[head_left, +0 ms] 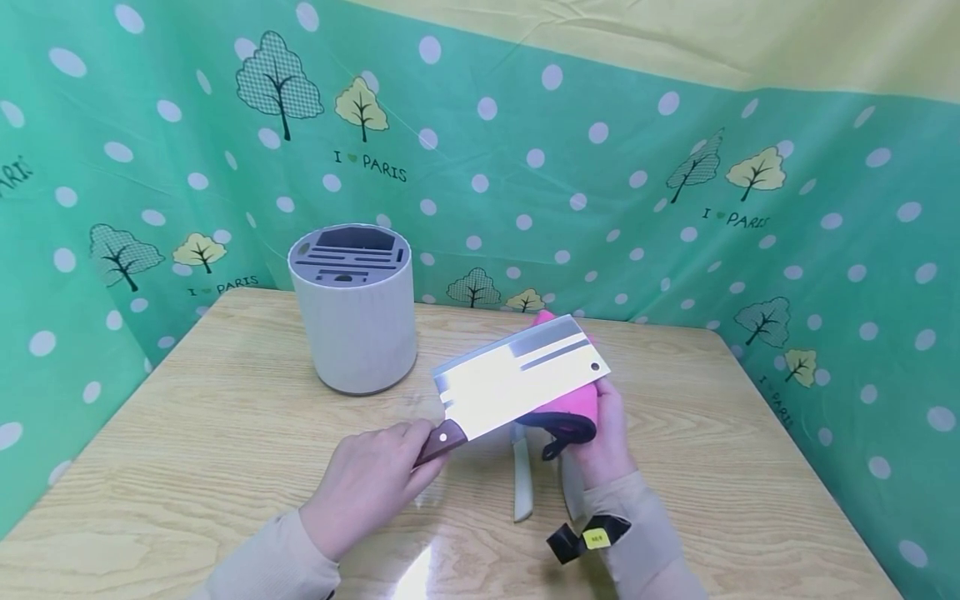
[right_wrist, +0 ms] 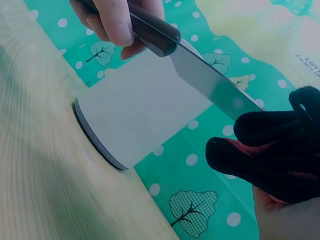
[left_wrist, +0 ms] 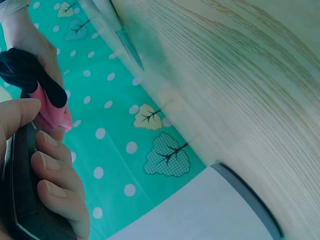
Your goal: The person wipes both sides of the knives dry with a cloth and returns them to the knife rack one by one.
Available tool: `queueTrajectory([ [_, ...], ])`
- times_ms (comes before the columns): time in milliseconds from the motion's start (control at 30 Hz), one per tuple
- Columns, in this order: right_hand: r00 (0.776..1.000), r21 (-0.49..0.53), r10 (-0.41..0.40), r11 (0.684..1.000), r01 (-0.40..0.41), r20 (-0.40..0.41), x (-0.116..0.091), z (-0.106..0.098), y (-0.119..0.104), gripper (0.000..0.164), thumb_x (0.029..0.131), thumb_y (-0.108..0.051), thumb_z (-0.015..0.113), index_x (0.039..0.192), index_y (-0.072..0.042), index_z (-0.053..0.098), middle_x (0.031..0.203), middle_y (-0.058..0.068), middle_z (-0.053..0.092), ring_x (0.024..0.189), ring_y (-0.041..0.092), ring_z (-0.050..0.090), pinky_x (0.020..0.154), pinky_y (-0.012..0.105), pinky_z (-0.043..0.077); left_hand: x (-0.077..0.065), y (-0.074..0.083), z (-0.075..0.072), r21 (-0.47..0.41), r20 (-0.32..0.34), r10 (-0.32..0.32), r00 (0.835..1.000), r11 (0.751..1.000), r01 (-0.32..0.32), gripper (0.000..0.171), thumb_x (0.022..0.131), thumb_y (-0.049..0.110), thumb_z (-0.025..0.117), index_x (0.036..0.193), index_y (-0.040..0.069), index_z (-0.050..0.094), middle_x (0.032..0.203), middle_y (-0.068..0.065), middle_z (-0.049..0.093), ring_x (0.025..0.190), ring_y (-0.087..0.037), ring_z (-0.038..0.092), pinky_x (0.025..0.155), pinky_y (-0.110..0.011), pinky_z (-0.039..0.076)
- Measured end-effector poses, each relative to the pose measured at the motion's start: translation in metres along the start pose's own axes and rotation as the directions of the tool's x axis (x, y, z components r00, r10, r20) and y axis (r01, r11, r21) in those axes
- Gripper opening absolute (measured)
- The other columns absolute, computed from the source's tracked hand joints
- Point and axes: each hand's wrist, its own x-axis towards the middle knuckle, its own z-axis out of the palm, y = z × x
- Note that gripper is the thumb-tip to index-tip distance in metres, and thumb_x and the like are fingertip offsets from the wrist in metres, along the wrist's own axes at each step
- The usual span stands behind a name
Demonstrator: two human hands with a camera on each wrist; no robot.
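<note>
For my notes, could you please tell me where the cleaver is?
In the head view, the cleaver is just right of centre, its handle in the left hand and blade partly hiding the pink cloth.

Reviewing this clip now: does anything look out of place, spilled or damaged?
Nothing looks spilled or damaged. One mildly odd thing: a white-handled knife lies loose on the table, partly hidden behind the pink cloth, rather than stored in the knife block.

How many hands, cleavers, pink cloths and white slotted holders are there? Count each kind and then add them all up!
Hands: 2 (left hand, right hand)
Cleaver: 1
Pink cloth: 1
White slotted holder: 1
Total: 5
</note>
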Motion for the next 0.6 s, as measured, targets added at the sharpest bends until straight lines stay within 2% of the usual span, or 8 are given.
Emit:
queueTrajectory([
  [233,0.998,0.061,-0.010,0.998,0.014,-0.061,0.000,-0.004,-0.006,0.054,0.108,-0.038,0.030,0.157,-0.019,0.022,0.159,-0.002,0.034,0.143,0.011,0.040,0.113,0.025,0.038,0.000,0.000,0.000,-0.002,-0.011,0.007,1.000,1.000,-0.007,0.021,0.082,0.029,0.074,0.081,0.019,0.055,0.058,0.014,0.042,0.045,-0.004,0.036,0.041,-0.019,0.023],
  [400,0.999,0.135,-0.007,0.991,0.013,-0.050,-0.001,-0.007,-0.011,0.056,0.106,-0.040,0.039,0.156,-0.019,0.025,0.154,-0.001,0.040,0.140,0.012,0.044,0.110,0.026,0.041,-0.001,-0.001,0.001,-0.002,-0.023,0.020,1.000,1.000,-0.020,0.019,0.082,0.030,0.074,0.083,0.019,0.058,0.059,0.013,0.046,0.045,-0.004,0.038,0.040,-0.019,0.024],
  [600,1.000,0.177,-0.012,0.984,0.016,-0.023,0.000,-0.009,-0.017,0.059,0.102,-0.042,0.049,0.154,-0.023,0.028,0.146,-0.003,0.048,0.138,0.011,0.046,0.111,0.027,0.040,-0.002,-0.002,0.000,-0.006,-0.025,0.027,0.999,1.000,-0.027,0.019,0.082,0.030,0.074,0.087,0.018,0.060,0.060,0.012,0.049,0.045,-0.004,0.039,0.041,-0.019,0.025],
])
